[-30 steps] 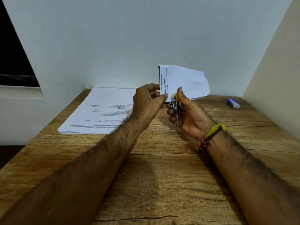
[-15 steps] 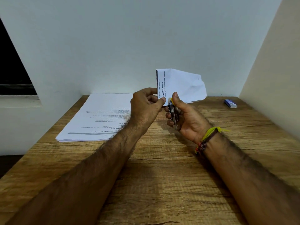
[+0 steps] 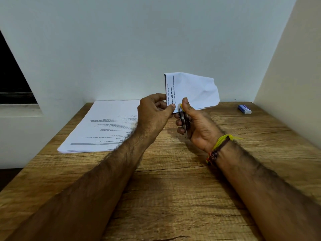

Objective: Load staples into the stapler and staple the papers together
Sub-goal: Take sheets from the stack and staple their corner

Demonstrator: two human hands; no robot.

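Papers pinched by left hand, stapler in right hand.

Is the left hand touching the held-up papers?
Touching. The head view shows the left hand's thumb and fingers pinching the lower corner of the papers.

On the brown wooden table, the flat white paper stack lies far left, the small blue staple box far right, the held printed sheets between.
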